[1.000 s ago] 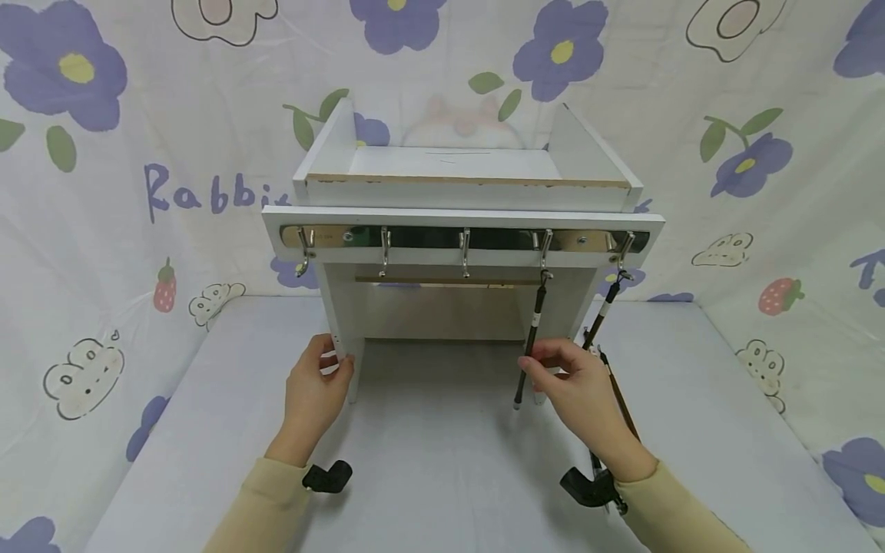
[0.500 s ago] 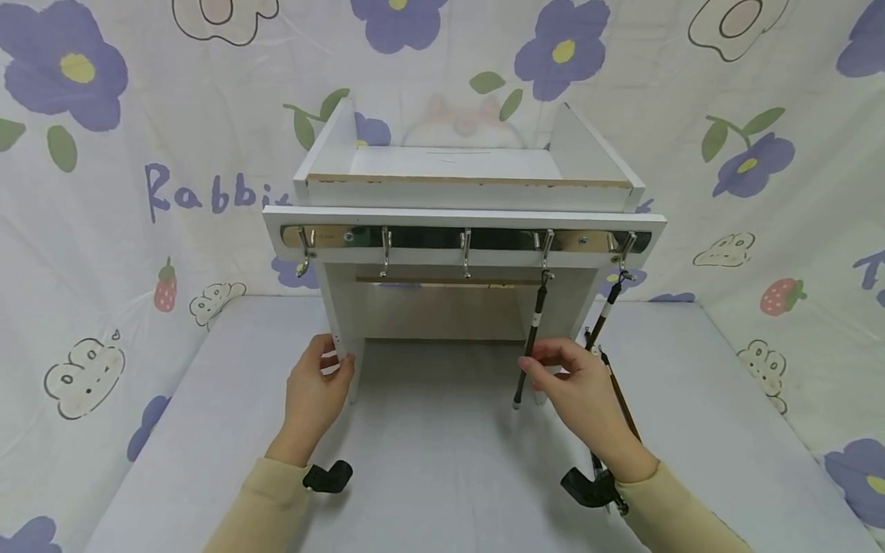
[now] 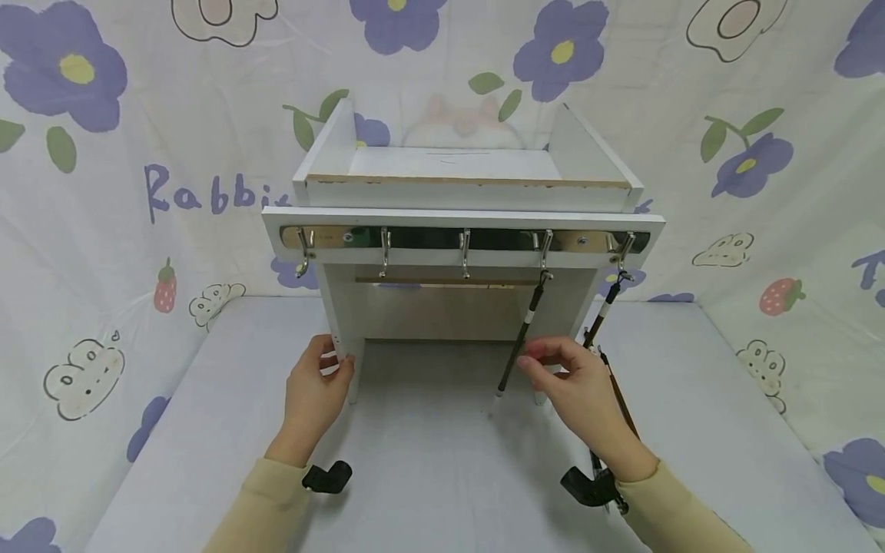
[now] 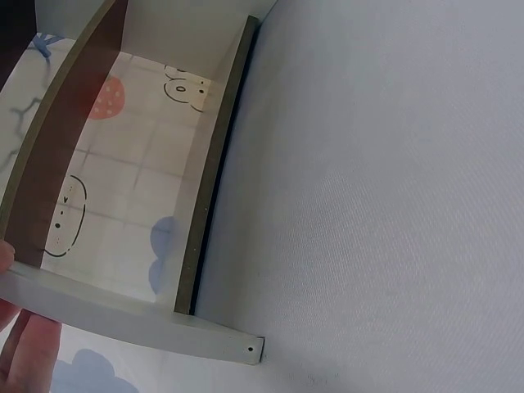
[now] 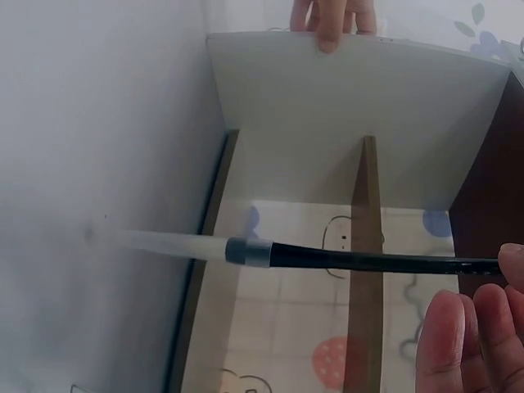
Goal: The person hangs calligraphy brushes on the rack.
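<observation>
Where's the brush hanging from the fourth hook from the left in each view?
Head: the brush slants, right of centre.
Left wrist: not in it.
Right wrist: across the picture just below the middle, bristles left.
Shared landmark: the left hand gripping the side panel.

Shelf (image 3: 470, 195) is faced in smooth white board; raw tan wood (image 3: 466, 180) is exposed along its upper front edge. Hook rail (image 3: 423, 238) is finished in mirror-polished metal. Brush handle (image 5: 352, 260) is coated glossy black, ferrule (image 5: 249, 252) shiny silver. Table (image 4: 377, 196) is covered in matt, finely textured cloth; backdrop (image 3: 442, 84) is printed on creased fabric.
</observation>
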Tool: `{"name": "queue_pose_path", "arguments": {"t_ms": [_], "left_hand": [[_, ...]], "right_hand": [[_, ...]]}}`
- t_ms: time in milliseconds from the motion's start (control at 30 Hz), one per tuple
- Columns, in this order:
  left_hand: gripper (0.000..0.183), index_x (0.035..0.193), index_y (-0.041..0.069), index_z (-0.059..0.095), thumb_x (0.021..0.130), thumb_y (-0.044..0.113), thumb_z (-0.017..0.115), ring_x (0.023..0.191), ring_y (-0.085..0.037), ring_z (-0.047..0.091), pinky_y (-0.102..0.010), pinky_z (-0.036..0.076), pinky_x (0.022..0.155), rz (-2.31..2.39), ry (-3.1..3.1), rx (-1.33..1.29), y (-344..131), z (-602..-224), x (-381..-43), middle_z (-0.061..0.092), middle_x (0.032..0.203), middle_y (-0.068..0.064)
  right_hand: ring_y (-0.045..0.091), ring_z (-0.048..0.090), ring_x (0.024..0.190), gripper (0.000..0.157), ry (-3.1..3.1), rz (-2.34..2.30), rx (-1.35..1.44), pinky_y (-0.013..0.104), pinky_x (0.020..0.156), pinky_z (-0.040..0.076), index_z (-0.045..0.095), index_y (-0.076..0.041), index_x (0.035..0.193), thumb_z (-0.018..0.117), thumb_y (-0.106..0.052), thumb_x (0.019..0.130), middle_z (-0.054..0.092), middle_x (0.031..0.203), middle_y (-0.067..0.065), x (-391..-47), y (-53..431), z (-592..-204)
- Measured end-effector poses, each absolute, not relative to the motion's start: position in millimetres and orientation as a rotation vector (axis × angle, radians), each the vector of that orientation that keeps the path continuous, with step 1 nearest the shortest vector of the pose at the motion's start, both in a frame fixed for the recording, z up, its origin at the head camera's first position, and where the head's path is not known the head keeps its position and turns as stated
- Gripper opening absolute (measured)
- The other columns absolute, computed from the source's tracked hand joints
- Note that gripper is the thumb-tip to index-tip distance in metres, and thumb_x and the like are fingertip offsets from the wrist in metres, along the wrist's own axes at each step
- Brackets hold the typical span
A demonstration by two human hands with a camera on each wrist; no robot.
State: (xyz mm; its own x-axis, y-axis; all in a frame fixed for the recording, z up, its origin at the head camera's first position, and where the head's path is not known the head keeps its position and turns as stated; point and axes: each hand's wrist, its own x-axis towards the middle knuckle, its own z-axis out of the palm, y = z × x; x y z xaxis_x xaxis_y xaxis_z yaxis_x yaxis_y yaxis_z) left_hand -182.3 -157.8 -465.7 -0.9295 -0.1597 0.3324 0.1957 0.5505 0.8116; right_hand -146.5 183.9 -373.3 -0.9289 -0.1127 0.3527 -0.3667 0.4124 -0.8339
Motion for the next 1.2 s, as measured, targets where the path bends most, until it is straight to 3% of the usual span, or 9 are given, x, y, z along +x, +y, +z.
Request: {"name": "queue_pose_path", "arguments": {"t_ms": [700, 933, 1200], "left_hand": [[0.03, 0.122, 0.011, 0.054, 0.093, 0.018, 0.063, 0.104, -0.027, 0.063, -0.039, 0.057, 0.081, -1.332, -2.424, -0.02, -157, -466, -183, 0.059, 0.119, -0.009], [0.031, 0.122, 0.011, 0.054, 0.094, 0.018, 0.063, 0.104, -0.027, 0.063, -0.04, 0.057, 0.08, -1.329, -2.425, -0.021, -158, -468, -184, 0.059, 0.12, -0.009], [0.031, 0.121, 0.01, 0.054, 0.093, 0.018, 0.063, 0.103, -0.027, 0.063, -0.039, 0.058, 0.08, -1.333, -2.42, -0.018, -159, -468, -184, 0.06, 0.12, -0.01]], "right_hand": [[0.018, 0.063, 0.08, 0.016, -2.43, 1.503, 0.439, 0.026, 0.061, 0.058, 0.066, 0.0, 0.103, 0.071, -0.004, 0.088, 0.065, 0.096, 0.007, -138, 188, -364], [0.011, 0.063, 0.084, 0.021, -2.342, 1.458, 0.498, 0.021, 0.062, 0.056, 0.068, -0.007, 0.105, 0.073, -0.004, 0.085, 0.066, 0.099, 0.001, -144, 223, -386], [0.009, 0.063, 0.083, 0.022, -2.379, 1.361, 0.357, 0.02, 0.062, 0.056, 0.067, -0.007, 0.105, 0.074, -0.005, 0.085, 0.066, 0.097, 0.003, -132, 256, -389]]}}
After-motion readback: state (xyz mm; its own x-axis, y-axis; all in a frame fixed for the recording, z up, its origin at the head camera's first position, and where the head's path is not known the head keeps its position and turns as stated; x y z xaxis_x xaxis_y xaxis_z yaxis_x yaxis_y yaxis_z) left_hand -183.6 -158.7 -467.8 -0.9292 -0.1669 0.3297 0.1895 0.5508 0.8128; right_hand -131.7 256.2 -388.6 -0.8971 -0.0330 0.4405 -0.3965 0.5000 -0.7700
